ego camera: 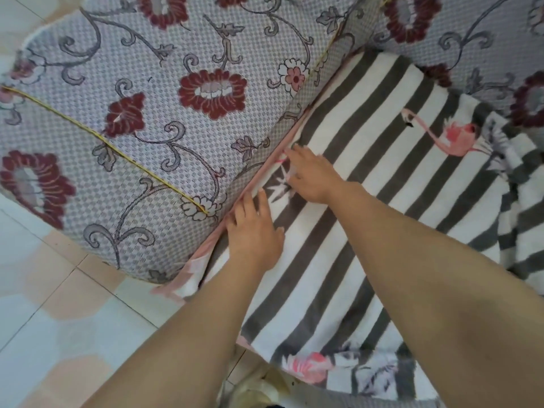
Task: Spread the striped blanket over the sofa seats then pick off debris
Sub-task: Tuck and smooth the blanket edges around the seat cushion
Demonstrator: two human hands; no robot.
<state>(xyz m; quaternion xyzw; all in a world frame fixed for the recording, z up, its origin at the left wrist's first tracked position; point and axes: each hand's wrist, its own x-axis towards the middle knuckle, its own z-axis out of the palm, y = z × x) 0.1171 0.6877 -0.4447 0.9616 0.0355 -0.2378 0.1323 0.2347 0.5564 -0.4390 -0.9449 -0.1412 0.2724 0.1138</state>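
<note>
The striped blanket [379, 160], grey and white with pink flamingo prints and a pink edge, lies over the sofa seat on the right. My left hand [253, 231] rests flat on the blanket's left edge, fingertips in the gap beside the sofa arm [153, 119]. My right hand [312, 175] presses on the blanket a little farther back along the same edge, fingers bent toward the gap. Neither hand holds anything I can see. The blanket is bunched at the far right [512, 178].
The sofa arm and backrest [471, 33] wear grey fabric with dark red flowers. A pale tiled floor [64, 313] lies at lower left. A light-coloured object [259, 390], perhaps footwear, shows at the bottom edge.
</note>
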